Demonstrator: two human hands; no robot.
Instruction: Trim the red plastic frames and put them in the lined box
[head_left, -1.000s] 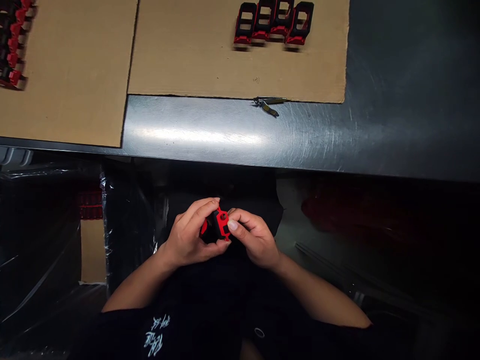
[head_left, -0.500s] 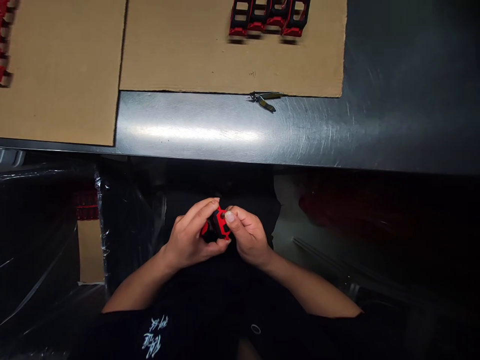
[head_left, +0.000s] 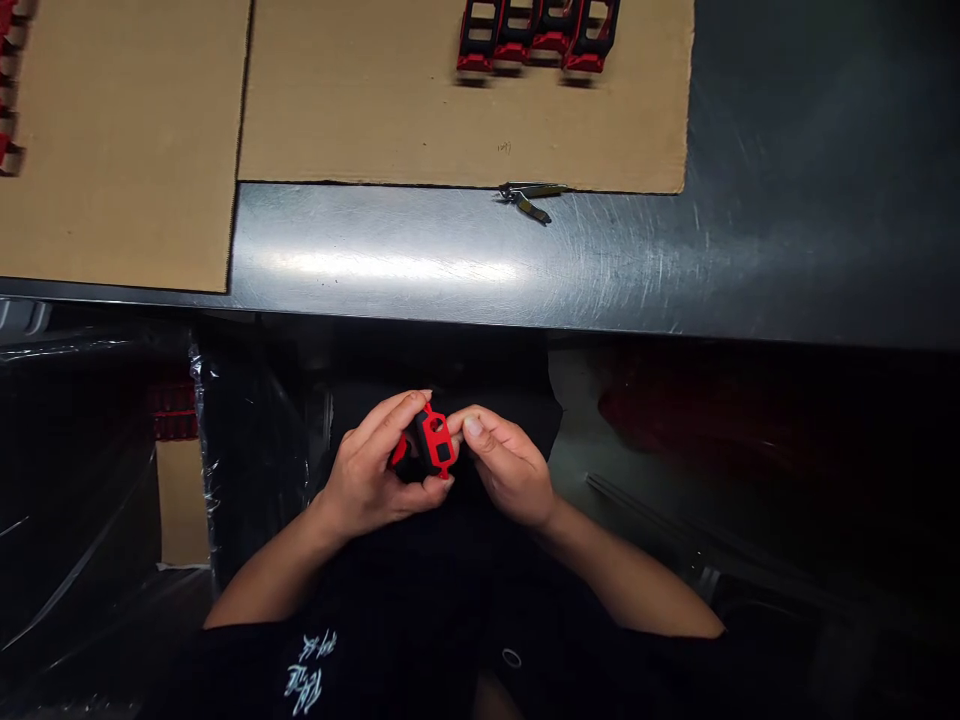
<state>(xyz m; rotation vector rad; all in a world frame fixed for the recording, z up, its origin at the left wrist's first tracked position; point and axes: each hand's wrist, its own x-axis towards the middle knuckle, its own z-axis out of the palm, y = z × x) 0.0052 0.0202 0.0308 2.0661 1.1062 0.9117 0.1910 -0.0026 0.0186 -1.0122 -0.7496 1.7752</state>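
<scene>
A metal desk [head_left: 787, 220] crosses the upper part of the view, its surface scratched and brightly lit in a band near the front edge. Two cardboard sheets lie on it, the left sheet [head_left: 135, 160] reaching closer to the front edge than the right sheet [head_left: 360, 110]. Four black-and-red frames [head_left: 476, 60] stand side by side on the right sheet, and more red-and-black parts [head_left: 6, 145] line the far left of the other. Small nippers [head_left: 531, 200], handles spread, lie at the right sheet's near edge, partly on bare metal.

In front of the desk, above the person's dark clothing, the left hand [head_left: 375, 465] curls around a red-and-black part [head_left: 442, 445], fingers and thumb gripping its ends. The right hand [head_left: 502, 460] is beside it, thumb and forefinger pinched together; whether they grip anything is unclear.

Below left, clear plastic [head_left: 206, 440] hangs near red pieces [head_left: 174, 422] and a cardboard strip [head_left: 182, 505]. The lower right is dim.
</scene>
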